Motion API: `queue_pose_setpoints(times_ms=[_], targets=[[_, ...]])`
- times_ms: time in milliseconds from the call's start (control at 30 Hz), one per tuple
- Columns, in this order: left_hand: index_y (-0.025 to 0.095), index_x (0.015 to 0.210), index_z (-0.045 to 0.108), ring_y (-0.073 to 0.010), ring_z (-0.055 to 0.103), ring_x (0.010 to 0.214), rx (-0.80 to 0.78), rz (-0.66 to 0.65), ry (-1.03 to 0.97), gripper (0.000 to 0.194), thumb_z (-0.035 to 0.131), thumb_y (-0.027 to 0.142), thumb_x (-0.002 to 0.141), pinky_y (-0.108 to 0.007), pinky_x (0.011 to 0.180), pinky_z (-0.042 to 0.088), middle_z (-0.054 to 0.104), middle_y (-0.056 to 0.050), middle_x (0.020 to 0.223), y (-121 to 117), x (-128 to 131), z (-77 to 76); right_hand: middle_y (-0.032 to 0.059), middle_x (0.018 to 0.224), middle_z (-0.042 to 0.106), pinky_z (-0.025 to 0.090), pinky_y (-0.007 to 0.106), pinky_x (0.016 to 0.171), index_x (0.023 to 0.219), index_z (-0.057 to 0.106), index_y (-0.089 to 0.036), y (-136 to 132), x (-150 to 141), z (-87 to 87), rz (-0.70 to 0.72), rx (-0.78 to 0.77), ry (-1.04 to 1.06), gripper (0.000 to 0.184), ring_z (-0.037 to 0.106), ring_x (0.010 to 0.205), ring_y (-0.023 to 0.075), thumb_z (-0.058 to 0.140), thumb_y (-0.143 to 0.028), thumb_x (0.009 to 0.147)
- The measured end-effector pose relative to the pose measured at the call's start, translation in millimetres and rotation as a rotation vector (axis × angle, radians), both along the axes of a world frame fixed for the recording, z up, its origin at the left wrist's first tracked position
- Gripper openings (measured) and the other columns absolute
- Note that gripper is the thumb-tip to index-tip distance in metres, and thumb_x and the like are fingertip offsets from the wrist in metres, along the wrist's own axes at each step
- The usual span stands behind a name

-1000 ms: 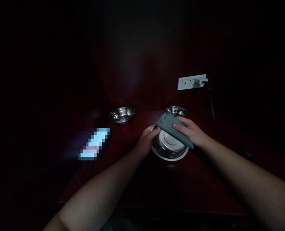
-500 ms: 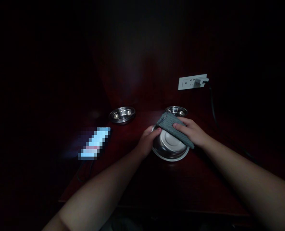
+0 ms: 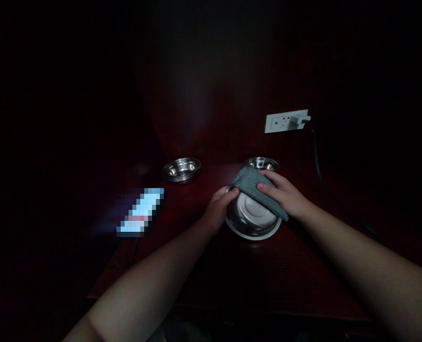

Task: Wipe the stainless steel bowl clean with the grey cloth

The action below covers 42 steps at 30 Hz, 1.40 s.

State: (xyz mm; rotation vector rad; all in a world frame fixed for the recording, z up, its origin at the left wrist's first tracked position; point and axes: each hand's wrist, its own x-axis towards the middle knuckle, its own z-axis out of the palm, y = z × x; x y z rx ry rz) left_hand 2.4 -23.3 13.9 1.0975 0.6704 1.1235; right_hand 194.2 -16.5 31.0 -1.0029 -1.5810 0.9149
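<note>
A shiny metal bowl (image 3: 249, 221) is held tilted above the dark red table, its underside turned toward me. My left hand (image 3: 220, 206) grips its left rim, thumb on the outside and the other fingers hidden behind it. A folded grey-green cloth (image 3: 255, 187) with a checked border lies across the upper right of the bowl. My right hand (image 3: 282, 192) is closed on the cloth, thumb on top, pressing it against the bowl at the right. Just behind the cloth stands another metal bowl (image 3: 262, 163), partly covered from view.
At the back left sits a stack of metal bowls (image 3: 181, 171). A lit phone (image 3: 141, 213), blurred out, is at the left with a cable below it. A white wall socket (image 3: 287, 121) holds a plug, and its dark cord (image 3: 316, 159) runs down at the right.
Almost nothing differs. Both hands, the bowl and the cloth keep the same pose, with only a tiny shift of the whole view.
</note>
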Motion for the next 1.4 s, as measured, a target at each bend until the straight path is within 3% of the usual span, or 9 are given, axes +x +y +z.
queue_pose_setpoints(times_ms=[233, 600, 733, 1100, 1400], targets=[[0.015, 0.089, 0.069, -0.0199, 0.063, 0.078, -0.035, 0.021, -0.064, 0.033, 0.072, 0.041, 0.071, -0.033, 0.076, 0.044, 0.071, -0.006, 0.084, 5.6, -0.3, -4.7, 0.0059, 0.110, 0.071, 0.052, 0.041, 0.087, 0.116, 0.065, -0.022, 1.2, 1.9, -0.3, -0.021, 0.036, 0.018, 0.049, 0.066, 0.097, 0.0251, 0.072, -0.046, 0.074], [0.015, 0.093, 0.070, -0.0245, 0.066, 0.090, -0.102, 0.036, -0.119, 0.039, 0.069, 0.048, 0.073, -0.038, 0.086, 0.047, 0.073, -0.007, 0.089, 8.0, 2.7, -6.8, 0.0046, 0.080, 0.074, 0.052, 0.033, 0.067, 0.094, 0.074, -0.016, -4.3, -1.9, 3.9, 0.060, -0.086, 0.065, 0.039, 0.066, 0.070, 0.0199, 0.072, -0.050, 0.074], [0.015, 0.097, 0.070, -0.0268, 0.067, 0.094, -0.117, -0.006, -0.146, 0.045, 0.065, 0.054, 0.076, -0.040, 0.089, 0.047, 0.073, -0.010, 0.095, 7.1, 4.7, -5.5, 0.0038, 0.079, 0.073, 0.051, 0.032, 0.065, 0.091, 0.074, -0.016, -3.9, -1.9, 4.0, 0.052, -0.066, 0.043, 0.038, 0.065, 0.069, 0.0194, 0.071, -0.050, 0.073], [0.015, 0.097, 0.071, -0.0270, 0.066, 0.095, -0.067, 0.069, -0.083, 0.048, 0.067, 0.057, 0.074, -0.040, 0.089, 0.047, 0.073, -0.009, 0.093, 10.2, 2.8, -10.4, 0.0041, 0.080, 0.074, 0.052, 0.034, 0.066, 0.092, 0.073, -0.017, -4.1, -2.5, 5.0, 0.053, -0.041, -0.001, 0.040, 0.065, 0.069, 0.0203, 0.070, -0.052, 0.073], [0.015, 0.100, 0.070, -0.0270, 0.066, 0.097, -0.042, 0.052, -0.104, 0.047, 0.066, 0.056, 0.076, -0.039, 0.090, 0.046, 0.073, -0.009, 0.094, 6.6, 2.8, -7.6, 0.0025, 0.074, 0.071, 0.049, 0.029, 0.058, 0.088, 0.071, -0.018, -4.7, -2.0, 3.3, 0.013, -0.093, 0.099, 0.038, 0.062, 0.062, 0.0173, 0.073, -0.051, 0.070]])
